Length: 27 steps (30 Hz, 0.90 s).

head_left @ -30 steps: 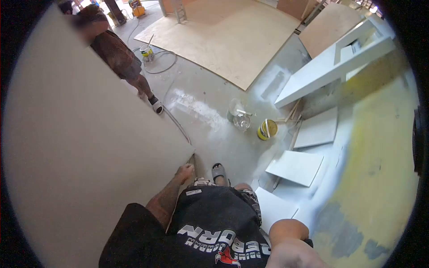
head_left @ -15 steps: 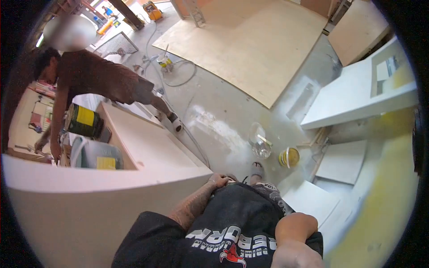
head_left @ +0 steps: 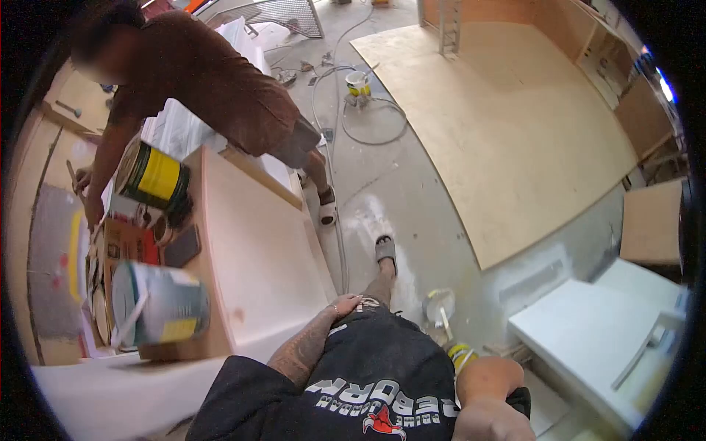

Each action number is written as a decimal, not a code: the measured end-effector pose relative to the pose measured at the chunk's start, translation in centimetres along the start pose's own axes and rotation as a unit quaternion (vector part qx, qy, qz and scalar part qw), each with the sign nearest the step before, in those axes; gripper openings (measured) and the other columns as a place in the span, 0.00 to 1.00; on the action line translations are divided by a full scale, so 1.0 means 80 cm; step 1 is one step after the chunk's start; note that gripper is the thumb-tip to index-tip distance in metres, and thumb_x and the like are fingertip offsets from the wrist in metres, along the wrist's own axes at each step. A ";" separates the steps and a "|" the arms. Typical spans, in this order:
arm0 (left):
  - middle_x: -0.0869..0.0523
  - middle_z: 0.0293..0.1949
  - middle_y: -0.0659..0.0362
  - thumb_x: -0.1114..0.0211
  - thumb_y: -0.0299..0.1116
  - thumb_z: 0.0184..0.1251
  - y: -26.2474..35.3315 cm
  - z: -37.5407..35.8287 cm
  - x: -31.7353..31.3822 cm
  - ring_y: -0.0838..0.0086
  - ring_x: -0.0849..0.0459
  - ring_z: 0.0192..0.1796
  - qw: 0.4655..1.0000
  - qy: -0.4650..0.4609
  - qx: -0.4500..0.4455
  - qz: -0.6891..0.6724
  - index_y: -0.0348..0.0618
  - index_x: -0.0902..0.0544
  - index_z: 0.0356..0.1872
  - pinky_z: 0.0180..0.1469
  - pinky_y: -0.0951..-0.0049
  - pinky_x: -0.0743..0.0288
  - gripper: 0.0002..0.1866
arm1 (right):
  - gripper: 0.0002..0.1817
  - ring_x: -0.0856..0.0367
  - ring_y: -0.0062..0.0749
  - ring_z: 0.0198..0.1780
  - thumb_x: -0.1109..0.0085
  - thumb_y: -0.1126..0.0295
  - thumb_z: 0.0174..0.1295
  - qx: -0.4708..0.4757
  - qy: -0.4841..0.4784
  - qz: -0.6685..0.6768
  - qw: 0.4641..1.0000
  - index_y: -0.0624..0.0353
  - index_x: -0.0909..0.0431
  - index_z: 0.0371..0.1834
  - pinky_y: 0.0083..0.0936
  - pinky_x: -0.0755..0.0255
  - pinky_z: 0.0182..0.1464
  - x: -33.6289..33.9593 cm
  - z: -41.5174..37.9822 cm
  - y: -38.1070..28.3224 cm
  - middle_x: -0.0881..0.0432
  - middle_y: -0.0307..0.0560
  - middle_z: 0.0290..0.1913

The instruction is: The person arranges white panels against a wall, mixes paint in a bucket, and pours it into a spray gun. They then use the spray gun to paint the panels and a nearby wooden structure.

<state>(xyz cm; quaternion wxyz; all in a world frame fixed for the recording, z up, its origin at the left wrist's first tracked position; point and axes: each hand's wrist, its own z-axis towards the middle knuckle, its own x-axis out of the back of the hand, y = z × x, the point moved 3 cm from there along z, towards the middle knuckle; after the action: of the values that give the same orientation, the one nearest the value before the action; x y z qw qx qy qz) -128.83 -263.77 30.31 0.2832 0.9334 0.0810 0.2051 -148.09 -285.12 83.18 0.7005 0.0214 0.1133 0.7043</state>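
My left hand (head_left: 346,304) rests at the front of my patterned shorts (head_left: 371,302), just past the hem of my black T-shirt (head_left: 390,353). Its fingers lie along the cloth, with nothing seen in them. My bent right arm (head_left: 489,382) shows at the lower right, but its hand is out of view. Left of my left hand is a pale cabinet panel (head_left: 268,250). Beyond it stand a grey-white bucket (head_left: 165,305) and a can with a yellow label (head_left: 153,175).
A co-worker in a brown shirt (head_left: 213,81) leans over the cabinets at left, holding a thin tool. A plywood sheet (head_left: 515,140) lies ahead. A hose (head_left: 340,184) crosses the floor. Tubs (head_left: 441,305) stand near my feet; white panels (head_left: 588,323) lie at right.
My view has shifted as I step forward; the co-worker, bucket and can appear closer. The tubs have slid toward the bottom of the view. My left hand stays at my shorts.
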 end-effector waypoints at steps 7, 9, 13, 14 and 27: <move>0.16 0.48 0.53 0.41 0.47 0.62 0.121 0.167 0.208 0.66 0.20 0.51 0.997 0.051 0.037 0.046 0.42 0.20 0.54 0.54 0.69 0.28 0.24 | 0.26 0.56 0.29 0.77 0.63 0.61 0.73 -0.251 0.272 0.906 0.206 0.57 0.44 0.72 0.32 0.63 0.77 -0.146 0.062 -0.249 0.49 0.42 0.76; 0.15 0.47 0.53 0.40 0.47 0.61 0.162 0.193 0.254 0.66 0.20 0.51 0.997 0.062 0.035 0.015 0.41 0.20 0.53 0.54 0.68 0.28 0.24 | 0.27 0.59 0.28 0.77 0.60 0.57 0.72 -0.181 0.225 0.957 0.023 0.52 0.44 0.72 0.35 0.63 0.77 -0.180 0.067 -0.298 0.51 0.38 0.76; 0.14 0.43 0.53 0.39 0.46 0.60 0.223 0.267 0.301 0.66 0.18 0.47 0.993 0.060 0.072 -0.072 0.40 0.19 0.52 0.50 0.68 0.26 0.24 | 0.29 0.60 0.34 0.78 0.63 0.49 0.71 -0.188 0.035 0.920 0.342 0.38 0.49 0.74 0.45 0.65 0.76 -0.250 0.048 -0.343 0.53 0.28 0.77; 0.13 0.41 0.56 0.39 0.47 0.60 0.207 0.306 0.300 0.68 0.17 0.41 0.993 0.066 0.079 -0.049 0.41 0.18 0.50 0.47 0.68 0.25 0.23 | 0.29 0.62 0.36 0.78 0.65 0.47 0.71 -0.183 0.088 0.933 0.297 0.33 0.51 0.74 0.48 0.67 0.76 -0.272 0.050 -0.375 0.55 0.23 0.77; 0.17 0.49 0.47 0.45 0.49 0.60 0.313 0.637 0.353 0.58 0.19 0.52 0.988 0.066 0.041 0.132 0.47 0.20 0.52 0.57 0.63 0.29 0.24 | 0.29 0.65 0.23 0.78 0.69 0.50 0.73 -0.047 -0.118 0.979 0.161 0.44 0.49 0.75 0.42 0.58 0.72 -0.610 0.034 -0.608 0.57 0.42 0.78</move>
<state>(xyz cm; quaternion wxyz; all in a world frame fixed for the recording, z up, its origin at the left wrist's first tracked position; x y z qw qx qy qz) -80.59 -302.14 15.38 0.2097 0.9310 -0.0162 0.2983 -98.95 -333.52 82.86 -0.5621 0.1643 -0.1190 0.8018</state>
